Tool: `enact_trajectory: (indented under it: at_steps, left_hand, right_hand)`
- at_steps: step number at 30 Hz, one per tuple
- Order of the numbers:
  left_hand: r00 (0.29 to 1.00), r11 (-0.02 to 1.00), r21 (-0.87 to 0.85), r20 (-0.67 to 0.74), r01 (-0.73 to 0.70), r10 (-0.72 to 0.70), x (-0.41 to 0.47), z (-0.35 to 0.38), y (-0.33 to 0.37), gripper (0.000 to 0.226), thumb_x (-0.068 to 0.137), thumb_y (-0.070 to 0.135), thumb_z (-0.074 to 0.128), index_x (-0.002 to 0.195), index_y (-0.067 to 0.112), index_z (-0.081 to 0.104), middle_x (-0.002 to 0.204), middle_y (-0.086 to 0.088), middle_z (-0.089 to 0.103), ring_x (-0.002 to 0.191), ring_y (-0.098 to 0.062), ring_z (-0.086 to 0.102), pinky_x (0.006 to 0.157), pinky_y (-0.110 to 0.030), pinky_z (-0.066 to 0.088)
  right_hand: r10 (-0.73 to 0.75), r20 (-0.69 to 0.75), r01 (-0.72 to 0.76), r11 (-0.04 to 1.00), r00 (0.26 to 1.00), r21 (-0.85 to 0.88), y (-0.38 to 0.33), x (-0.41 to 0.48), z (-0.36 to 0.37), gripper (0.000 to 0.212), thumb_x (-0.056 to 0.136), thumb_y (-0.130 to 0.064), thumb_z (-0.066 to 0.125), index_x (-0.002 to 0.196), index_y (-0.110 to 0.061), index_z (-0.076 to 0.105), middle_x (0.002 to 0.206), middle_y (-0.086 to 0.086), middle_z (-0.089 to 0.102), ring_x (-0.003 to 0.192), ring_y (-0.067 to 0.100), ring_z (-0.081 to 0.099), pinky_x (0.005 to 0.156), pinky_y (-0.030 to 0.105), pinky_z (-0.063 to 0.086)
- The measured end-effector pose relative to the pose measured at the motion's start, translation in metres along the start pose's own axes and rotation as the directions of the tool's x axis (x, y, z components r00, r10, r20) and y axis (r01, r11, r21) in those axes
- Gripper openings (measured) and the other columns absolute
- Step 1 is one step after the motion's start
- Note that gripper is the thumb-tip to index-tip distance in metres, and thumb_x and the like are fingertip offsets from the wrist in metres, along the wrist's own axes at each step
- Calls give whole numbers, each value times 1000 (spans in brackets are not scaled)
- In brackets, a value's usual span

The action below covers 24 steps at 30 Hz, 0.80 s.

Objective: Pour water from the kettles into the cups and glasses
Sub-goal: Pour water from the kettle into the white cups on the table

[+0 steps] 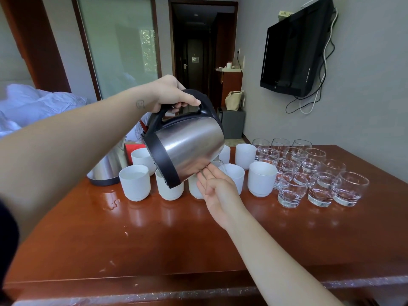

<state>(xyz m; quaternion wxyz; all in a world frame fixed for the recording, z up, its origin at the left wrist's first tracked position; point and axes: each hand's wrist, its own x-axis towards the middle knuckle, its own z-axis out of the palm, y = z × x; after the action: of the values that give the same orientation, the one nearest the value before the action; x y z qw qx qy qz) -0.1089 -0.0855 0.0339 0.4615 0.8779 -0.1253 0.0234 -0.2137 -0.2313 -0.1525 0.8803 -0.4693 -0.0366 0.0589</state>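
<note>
Soft daylight, glossy table (154, 244) reflections, sharp focus, wide-angle edge bending.

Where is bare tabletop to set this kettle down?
The wide near strip of the table, between the front white cups and its near edge, is bare, bar a puddle at left. Behind, second kettle, cups and glasses stand crowded.

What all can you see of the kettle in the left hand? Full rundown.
The kettle has a brushed steel body with a black handle, lid and base ring, plastic by the look. It is off the table, tilted steeply, spout down to the right, over the white cups. A thin stream of water runs from the spout into a cup. The left hand grips the handle from above; the right hand is open, fingertips against the lower steel wall near the spout.
</note>
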Motion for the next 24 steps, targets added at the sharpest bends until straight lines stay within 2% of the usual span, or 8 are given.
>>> enact_trajectory:
  at_steps: [14,24]
  left_hand:
    - [1000,1000,8,14,-20,20,2,5,3,45,82,13,78,112,-16,64,63,-6,45,47,-11,40,50,-23,39]
    - [1000,998,-63,-10,-8,7,-2,-1,-6,35,81,16,79,106,-6,71,57,-2,44,45,-10,39,49,-20,43]
  right_hand:
    - [-1,-6,1,1000,1000,-11,1,1,-5,92,69,31,17,154,-5,19,158,13,31,143,25,34,109,33,36]
    - [-27,-7,26,994,1000,-106,-2,1,-10,91,70,29,19,154,-7,22,157,8,33,143,21,35,114,32,34]
